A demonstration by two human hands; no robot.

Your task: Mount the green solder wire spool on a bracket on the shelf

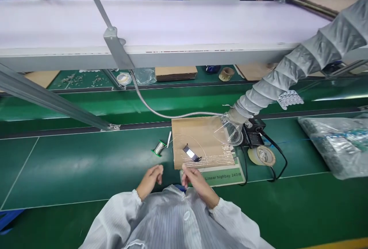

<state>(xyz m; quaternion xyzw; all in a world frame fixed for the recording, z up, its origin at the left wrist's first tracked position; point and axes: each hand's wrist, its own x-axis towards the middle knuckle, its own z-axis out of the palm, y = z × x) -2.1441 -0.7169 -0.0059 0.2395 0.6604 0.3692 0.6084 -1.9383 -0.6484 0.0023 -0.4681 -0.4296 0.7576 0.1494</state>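
Note:
My left hand [151,181] is over the green bench, fingers curled in and thumb against them. What it holds, if anything, does not show. Close to the cardboard's front edge, my right hand [197,183] is likewise closed, and I cannot make out anything in it. A small black part with a pale, shiny middle [191,153] lies on the corrugated cardboard [184,126]. Left of the cardboard are a spool of silvery wire [159,148] with green ends and a short metal tube [169,139]. Thin wire loops across the cardboard.
A grey flexible duct [267,86] with a clear hood [234,134] hangs over the cardboard's right side. Beside it stand a black cabled device [253,134] and a tape roll [261,156]. A plastic-wrapped bundle [339,145] lies far right. A metal post [57,101] slants at left.

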